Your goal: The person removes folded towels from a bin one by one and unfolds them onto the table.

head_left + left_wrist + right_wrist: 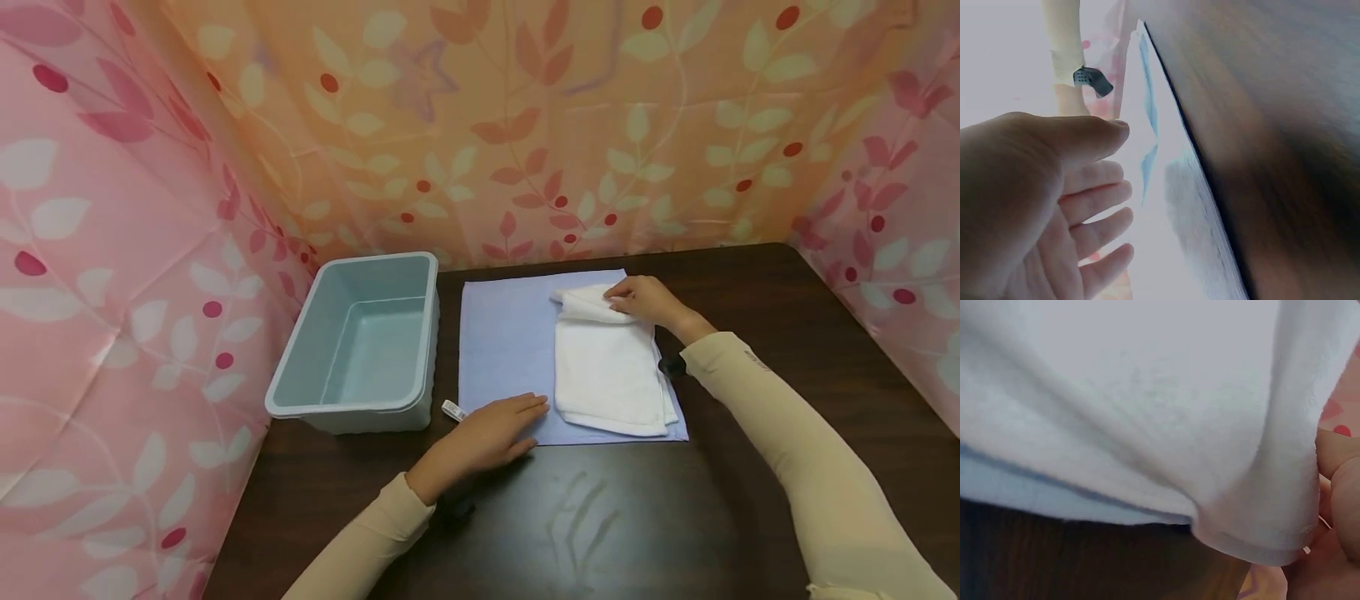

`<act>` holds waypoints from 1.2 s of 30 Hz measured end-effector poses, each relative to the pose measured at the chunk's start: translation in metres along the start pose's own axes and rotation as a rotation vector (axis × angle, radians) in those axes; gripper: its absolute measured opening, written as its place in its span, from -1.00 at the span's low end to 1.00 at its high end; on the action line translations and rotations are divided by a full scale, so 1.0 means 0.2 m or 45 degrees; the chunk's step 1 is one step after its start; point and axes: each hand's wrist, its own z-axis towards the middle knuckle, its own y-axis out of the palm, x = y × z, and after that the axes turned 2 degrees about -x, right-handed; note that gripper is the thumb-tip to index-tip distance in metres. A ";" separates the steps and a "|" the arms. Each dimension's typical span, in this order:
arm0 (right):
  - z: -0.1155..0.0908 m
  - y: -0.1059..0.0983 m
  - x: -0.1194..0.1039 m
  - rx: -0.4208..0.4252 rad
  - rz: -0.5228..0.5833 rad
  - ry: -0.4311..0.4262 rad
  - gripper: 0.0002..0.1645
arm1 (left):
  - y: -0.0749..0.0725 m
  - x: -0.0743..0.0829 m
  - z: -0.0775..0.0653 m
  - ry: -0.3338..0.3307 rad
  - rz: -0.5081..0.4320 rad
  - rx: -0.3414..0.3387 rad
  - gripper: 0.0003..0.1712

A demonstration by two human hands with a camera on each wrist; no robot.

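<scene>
A white towel (611,371), folded into a narrow rectangle, lies on the right part of a lavender towel (504,342) spread on the table. My right hand (651,302) pinches the white towel's far end, which is lifted and bends over toward me. In the right wrist view that raised white cloth (1147,400) fills most of the picture, and only part of the hand (1341,512) shows at the right edge. My left hand (497,433) rests with extended fingers at the lavender towel's near left corner, left of the white towel. Its fingers hold nothing in the left wrist view.
A pale blue-grey plastic basin (382,350) stands left of the towels with nothing in it. A small white label (453,410) sticks out from the lavender towel's left edge. The dark wooden table (750,517) meets flowered curtains (525,125) at the back and sides.
</scene>
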 end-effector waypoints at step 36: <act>0.06 0.00 0.04 -0.106 0.209 0.051 -0.55 | 0.06 0.01 0.36 -0.129 -0.136 0.307 -0.78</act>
